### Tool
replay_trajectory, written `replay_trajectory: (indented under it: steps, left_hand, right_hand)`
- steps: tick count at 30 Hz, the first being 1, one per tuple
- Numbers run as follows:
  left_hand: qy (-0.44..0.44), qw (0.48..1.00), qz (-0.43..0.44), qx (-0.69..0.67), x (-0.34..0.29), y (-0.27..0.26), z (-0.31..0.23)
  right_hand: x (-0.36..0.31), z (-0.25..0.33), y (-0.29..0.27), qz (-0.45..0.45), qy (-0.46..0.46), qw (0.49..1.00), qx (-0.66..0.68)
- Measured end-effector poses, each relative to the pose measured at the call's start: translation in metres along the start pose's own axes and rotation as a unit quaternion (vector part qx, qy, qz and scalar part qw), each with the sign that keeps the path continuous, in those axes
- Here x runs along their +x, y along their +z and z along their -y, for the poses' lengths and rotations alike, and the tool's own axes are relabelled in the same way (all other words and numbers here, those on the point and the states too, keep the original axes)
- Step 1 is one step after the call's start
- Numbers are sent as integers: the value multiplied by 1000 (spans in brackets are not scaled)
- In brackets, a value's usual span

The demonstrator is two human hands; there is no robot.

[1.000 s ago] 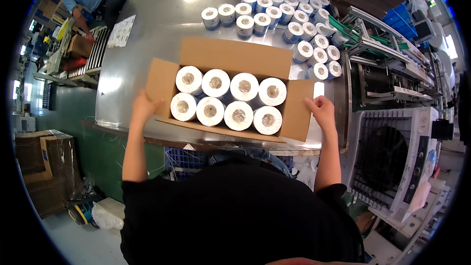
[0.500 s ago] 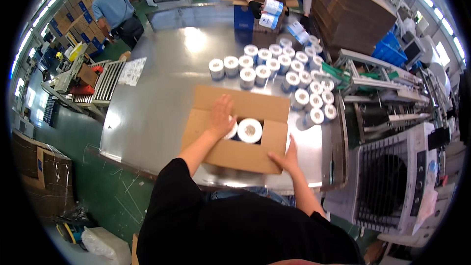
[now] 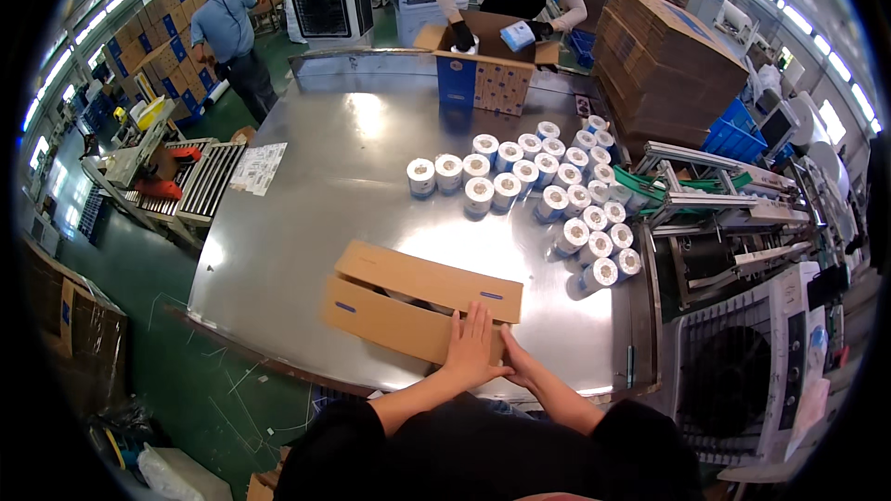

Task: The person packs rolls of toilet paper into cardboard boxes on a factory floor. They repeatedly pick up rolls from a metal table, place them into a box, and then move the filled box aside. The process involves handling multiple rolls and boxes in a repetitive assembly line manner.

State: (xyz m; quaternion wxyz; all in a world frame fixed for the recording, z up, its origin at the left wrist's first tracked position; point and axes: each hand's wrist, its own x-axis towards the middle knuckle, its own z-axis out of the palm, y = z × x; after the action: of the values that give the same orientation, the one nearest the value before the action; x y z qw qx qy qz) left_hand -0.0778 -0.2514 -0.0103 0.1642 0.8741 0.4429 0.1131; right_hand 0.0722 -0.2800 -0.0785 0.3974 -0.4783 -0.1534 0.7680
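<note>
1. At the left edge of the shiny metal desk (image 3: pixel 288 241) lies a white printed paper sheet (image 3: pixel 260 169); just beyond this edge stands a grey roller conveyor (image 3: pixel 206 187).
2. Near the front edge of the desk, about its middle, is the long brown cardboard carton (image 3: pixel 385 317). Its two top flaps lean inward, with a narrow dark gap between them. The long axis goes roughly from left to right, the right end being somewhat closer to the person.
3. The left hand (image 3: pixel 469 350) lies on the front flap, close to the carton's right end. Its fingers are straight, near to each other, flat, and grasp nothing; the tips reach the gap. Most of the carton's length extends to the left of them.
4. The right hand (image 3: pixel 525 368) is at the right end of the carton, just beside the left hand. Its thumb is apart from the fingers; whether they grip, I cannot tell. The left hand is therefore nearer to the carton's middle.
5. Toward the right edge of the desk, many white-topped, blue-and-white cylindrical rolls (image 3: pixel 554 204) stand in a group, well apart from both hands.
</note>
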Motion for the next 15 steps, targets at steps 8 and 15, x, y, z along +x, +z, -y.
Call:
replay_trajectory:
  steps: [8,15]
  left_hand:
    - [6,998,-12,58,-14,-46,201]
    - [-173,963,-206,-17,75,-92,365]
  right_hand:
    - [-36,39,30,11,-24,988,-151]
    - [-294,2,-107,-461,-228,839,-175]
